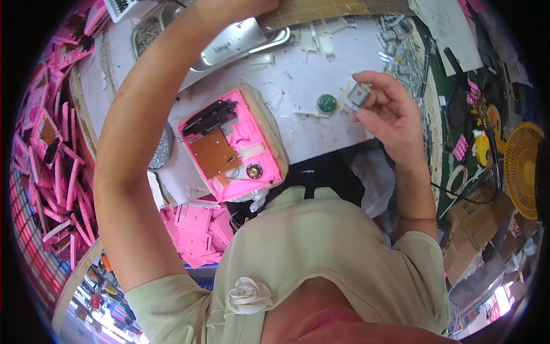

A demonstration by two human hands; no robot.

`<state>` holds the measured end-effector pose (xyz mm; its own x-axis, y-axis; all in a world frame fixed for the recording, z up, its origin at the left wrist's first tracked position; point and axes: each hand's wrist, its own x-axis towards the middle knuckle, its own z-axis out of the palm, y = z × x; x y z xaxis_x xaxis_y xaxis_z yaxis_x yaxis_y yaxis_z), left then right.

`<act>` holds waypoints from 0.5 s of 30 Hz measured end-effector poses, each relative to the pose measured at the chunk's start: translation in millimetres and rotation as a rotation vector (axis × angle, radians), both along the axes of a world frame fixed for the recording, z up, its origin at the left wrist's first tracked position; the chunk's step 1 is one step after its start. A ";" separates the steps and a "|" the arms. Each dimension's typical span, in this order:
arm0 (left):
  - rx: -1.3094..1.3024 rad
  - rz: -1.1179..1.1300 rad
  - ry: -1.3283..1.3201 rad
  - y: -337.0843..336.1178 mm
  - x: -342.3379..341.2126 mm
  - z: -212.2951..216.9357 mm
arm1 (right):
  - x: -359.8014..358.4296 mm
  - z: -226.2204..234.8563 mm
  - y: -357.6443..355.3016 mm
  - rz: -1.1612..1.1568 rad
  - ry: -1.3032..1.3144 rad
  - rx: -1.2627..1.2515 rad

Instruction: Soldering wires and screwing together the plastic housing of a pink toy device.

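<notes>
Between the thumb and fingers of my right hand [392, 109] is a small silvery boxy motor [359, 94] with a whitish plastic bit at its side. A round green piece [327, 104] lies on the table just left of it. My left arm stretches far across the table, and my left hand [255, 6] is at the top edge beside a brown cardboard piece [332, 11]; its fingers are cut off from view. Nearer to me sits an opened pink plastic casing [266, 169] on a padded block. In it are a brown circuit board [213, 153], a black part [211, 117] and a small round speaker-like part [254, 171].
A metal tray [235, 43] with small parts stands at the back left, partly behind my left arm. Several silvery motors [395, 37] are heaped at the back right. Pink casings [57, 172] pile up at far left, more [197, 232] below the table edge. A yellow fan [522, 171] stands right.
</notes>
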<state>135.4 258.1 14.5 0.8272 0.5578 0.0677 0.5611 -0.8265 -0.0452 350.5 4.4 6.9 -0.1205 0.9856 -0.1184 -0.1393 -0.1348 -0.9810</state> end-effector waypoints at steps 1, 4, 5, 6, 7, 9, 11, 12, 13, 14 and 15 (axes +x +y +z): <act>-0.079 0.008 -0.054 1.2 -2.5 3.2 | -0.8 -2.8 -0.3 -0.011 -0.013 0.011; -0.316 0.099 -0.301 6.2 3.7 2.0 | 5.9 -9.5 -2.3 -0.006 -0.134 -0.019; -0.357 0.162 -0.334 -1.7 1.9 10.5 | 4.3 -10.6 -2.9 -0.012 -0.174 -0.027; -0.393 0.233 -0.360 -6.0 -2.2 16.6 | 3.8 -8.6 -1.9 0.027 -0.253 -0.042; -0.222 0.140 -0.399 -5.3 -8.4 12.6 | 3.5 -5.8 -0.9 0.066 -0.332 -0.057; -0.058 0.086 -0.422 -7.4 -17.4 17.3 | 0.5 -2.5 2.2 0.122 -0.471 -0.024; -0.081 0.075 -0.493 -8.6 -15.2 19.6 | -2.5 -2.8 5.2 0.126 -0.614 0.060; -0.179 0.107 -0.531 -14.7 -14.2 27.5 | -1.4 -5.0 6.6 0.137 -0.654 0.058; -0.279 0.143 -0.563 -25.3 -16.4 35.5 | -2.1 -8.5 6.3 0.153 -0.688 0.055; -0.388 0.208 -0.578 -41.8 -20.6 45.3 | -2.9 -10.3 7.4 0.169 -0.722 0.053; -0.499 0.268 -0.593 -62.3 -24.6 55.9 | -3.2 -11.3 9.8 0.194 -0.759 0.062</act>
